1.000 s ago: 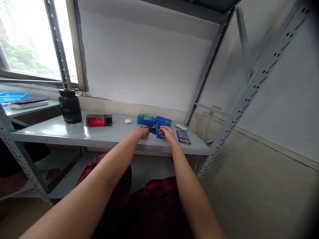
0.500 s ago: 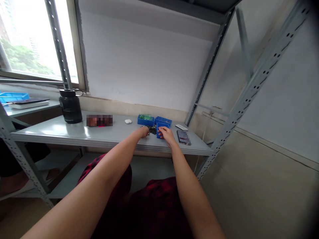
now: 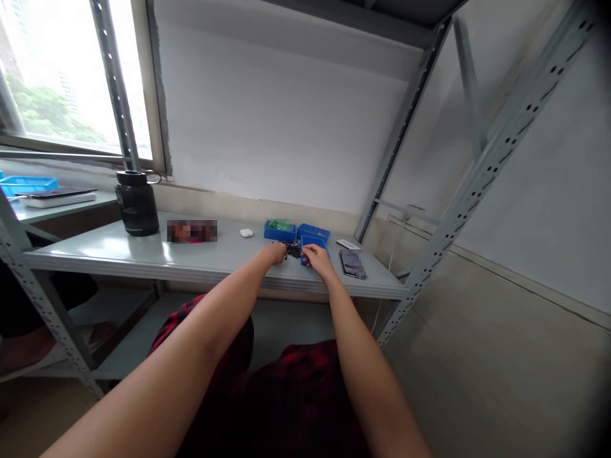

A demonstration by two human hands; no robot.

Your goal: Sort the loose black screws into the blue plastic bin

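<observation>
A pile of small black parts lies on the grey shelf top, too small to name singly. My left hand rests at the pile's left edge with fingers closed and pointing down; whatever they hold is hidden. Just right of the pile stands a small blue bin. Over its left side is my right hand, thumb and fingers drawn together in a pinch. What is between those fingertips is too small to make out. The hand covers much of the bin's inside.
Behind the pile stand a blue bin with green bags and another blue bin. A phone and a white flat item lie right. Leftward are a white case, a blurred item and a black bottle.
My right hand's fingers have drawn closer together over the bin and shifted slightly. My left hand stays by the pile, almost unmoved. The view has shifted a little.
</observation>
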